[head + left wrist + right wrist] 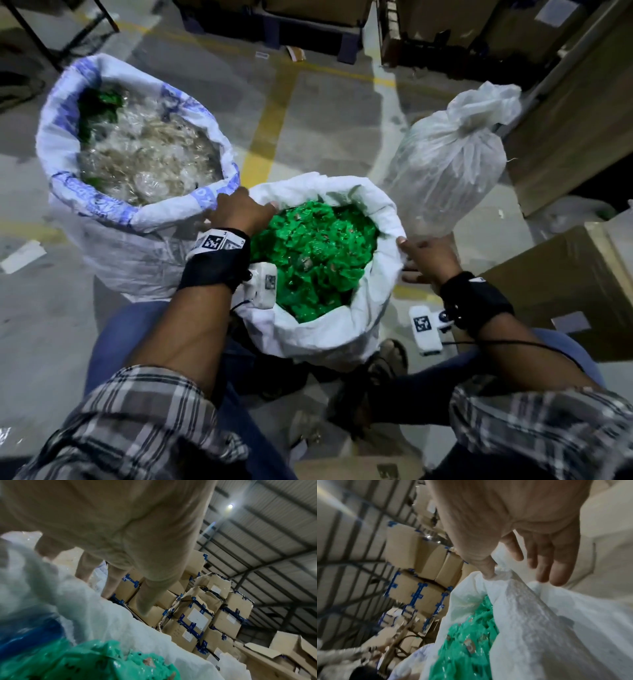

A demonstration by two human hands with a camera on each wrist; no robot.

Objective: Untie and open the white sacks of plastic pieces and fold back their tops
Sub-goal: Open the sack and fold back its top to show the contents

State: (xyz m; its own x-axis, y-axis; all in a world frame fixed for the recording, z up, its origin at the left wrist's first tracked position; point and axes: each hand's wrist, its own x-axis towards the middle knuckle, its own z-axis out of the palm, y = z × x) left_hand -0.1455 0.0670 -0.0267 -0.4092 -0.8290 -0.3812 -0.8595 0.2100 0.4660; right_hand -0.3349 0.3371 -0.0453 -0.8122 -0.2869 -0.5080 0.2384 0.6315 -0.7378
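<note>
Three white sacks stand on the floor. The middle sack (329, 335) is open, its top rolled down, and full of green plastic pieces (315, 246). My left hand (239, 209) grips its left rim, fingers outside and thumb (145, 601) above the fabric (102, 615). My right hand (428, 255) holds the right rim, with the thumb (488, 572) dug into the fold and the fingers (556, 568) straight along the outside. The left sack (137, 212), blue-printed, is open and folded back, holding clear pieces. The right sack (452, 164) stands tied at its neck.
A cardboard box (565, 274) stands close on the right, behind my right wrist. Taped cartons (205, 615) are stacked beyond the sacks. A yellow floor line (270, 130) runs between the sacks. My knees flank the middle sack, one sandalled foot (390, 356) beside it.
</note>
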